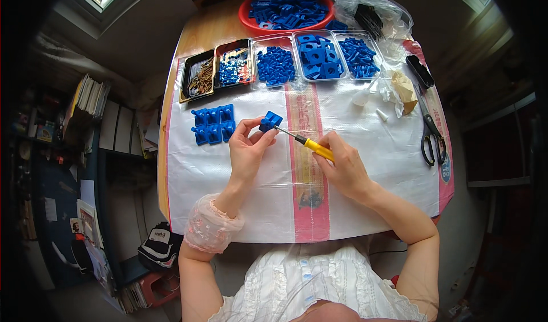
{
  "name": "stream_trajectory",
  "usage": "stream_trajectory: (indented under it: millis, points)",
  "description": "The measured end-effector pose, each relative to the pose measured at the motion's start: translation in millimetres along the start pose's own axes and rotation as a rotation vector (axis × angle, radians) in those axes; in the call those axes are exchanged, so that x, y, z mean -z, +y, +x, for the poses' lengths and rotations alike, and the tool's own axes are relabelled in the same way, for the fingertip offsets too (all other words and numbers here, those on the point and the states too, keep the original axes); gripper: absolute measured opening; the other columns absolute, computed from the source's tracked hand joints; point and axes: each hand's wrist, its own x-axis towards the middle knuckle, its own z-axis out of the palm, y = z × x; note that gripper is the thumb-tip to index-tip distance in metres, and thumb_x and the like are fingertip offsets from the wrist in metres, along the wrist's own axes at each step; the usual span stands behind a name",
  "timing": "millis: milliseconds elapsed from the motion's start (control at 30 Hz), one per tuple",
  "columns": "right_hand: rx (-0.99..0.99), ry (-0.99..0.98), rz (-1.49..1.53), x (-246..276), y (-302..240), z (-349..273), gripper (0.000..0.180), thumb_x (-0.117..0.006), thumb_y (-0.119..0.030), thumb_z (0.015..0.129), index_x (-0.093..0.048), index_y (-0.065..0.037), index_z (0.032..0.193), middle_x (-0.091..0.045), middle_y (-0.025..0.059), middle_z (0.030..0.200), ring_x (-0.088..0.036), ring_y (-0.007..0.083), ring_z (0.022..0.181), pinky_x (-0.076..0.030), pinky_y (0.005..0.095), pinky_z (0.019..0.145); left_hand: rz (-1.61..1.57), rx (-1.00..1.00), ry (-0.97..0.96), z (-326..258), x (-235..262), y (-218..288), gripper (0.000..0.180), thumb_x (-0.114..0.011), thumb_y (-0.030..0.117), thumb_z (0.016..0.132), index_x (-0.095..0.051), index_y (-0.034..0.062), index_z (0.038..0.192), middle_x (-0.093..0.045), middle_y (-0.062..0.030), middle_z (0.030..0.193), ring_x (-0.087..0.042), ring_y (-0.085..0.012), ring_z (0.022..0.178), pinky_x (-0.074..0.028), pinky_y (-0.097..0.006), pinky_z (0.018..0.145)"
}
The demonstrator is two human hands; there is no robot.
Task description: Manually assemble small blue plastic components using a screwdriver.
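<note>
Between the thumb and fingers of my left hand [246, 151] is a small blue plastic part [270, 120], held above the covered table. My right hand [346, 168] is closed round the yellow handle of a screwdriver [317, 149]. The screwdriver's metal shaft slants up and left, its tip meeting the blue part at its lower right side; the exact contact point is too small to make out. Left of my left hand, several assembled blue pieces [213, 124] sit close together in a block on the white sheet.
Behind my hands stand a tray of screws [184, 93], a tray of small blue-and-silver pieces [233, 65] and clear boxes of blue parts [275, 84]. A red basin [244, 19] is farther back. Scissors [432, 133], a white nozzle cap [382, 115] and crumpled paper [404, 91] lie at the right.
</note>
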Motion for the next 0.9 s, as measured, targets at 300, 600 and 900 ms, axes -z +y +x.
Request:
stream_trajectory:
  millis: [300,600,900]
  points:
    - [-0.029,-0.064,-0.08,5.4,-1.5,1.6,0.021,-0.063,-0.024,0.101,-0.065,-0.003,0.101,-0.067,0.0155,0.08,-0.067,0.0345,0.07,-0.049,0.0444,0.06,0.0,0.012,0.01,-0.5,-1.3,1.6,0.03,-0.076,-0.002,0.09,-0.061,-0.0031,0.116,-0.064,-0.0133,0.125,-0.073,-0.0158,0.095,-0.062,-0.026,0.079]
    - [0.02,-0.016,0.037,2.8,-2.5,1.1,0.033,-0.076,-0.017,0.091,-0.055,-0.004,0.114,-0.066,0.0188,0.082,-0.068,0.0381,0.074,-0.052,0.0443,0.062,-0.004,0.011,0.005,-1.2,0.0,2.8,0.031,-0.077,-0.001,0.09,-0.06,-0.0036,0.116,-0.064,-0.0131,0.125,-0.073,-0.0155,0.095,-0.062,-0.026,0.079]
    - [0.021,-0.003,-0.051,4.1,-1.3,2.5,0.018,-0.072,-0.016,0.093,-0.062,-0.001,0.096,-0.067,0.0156,0.086,-0.066,0.0355,0.071,-0.05,0.0432,0.06,0.01,0.012,0.005,-1.7,-0.8,3.7,0.032,-0.077,-0.001,0.09,-0.06,-0.0037,0.117,-0.065,-0.013,0.124,-0.073,-0.015,0.095,-0.062,-0.026,0.079]
